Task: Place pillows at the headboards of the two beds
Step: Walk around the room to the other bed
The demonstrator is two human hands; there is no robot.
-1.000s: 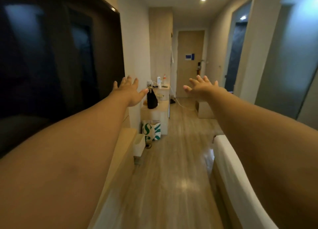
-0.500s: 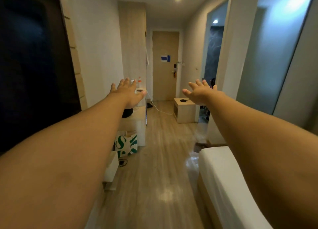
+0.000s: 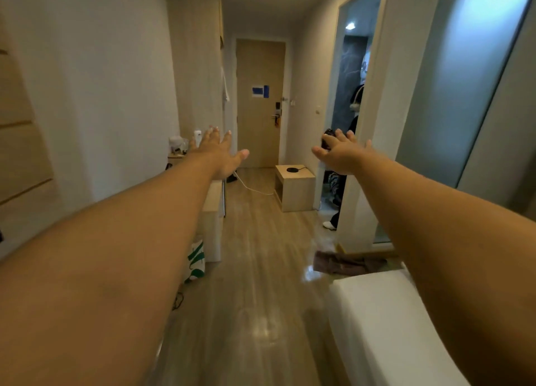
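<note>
Both my arms stretch straight forward at chest height, down a hotel room's entry hall. My left hand is flat and empty with its fingers spread. My right hand is also spread and holds nothing. The white corner of one bed shows at the lower right, under my right forearm. No pillow and no headboard are in view.
A wooden door closes the hall's far end. A low wooden cube with a black disc stands beside the bathroom doorway, where a person is partly visible. A counter and a green-white bag line the left wall. A brown mat lies past the bed.
The view has swung right and moved forward: the dark TV panel has left the frame and the bathroom doorway and bed corner have come closer. Both hands stay open and outstretched.
</note>
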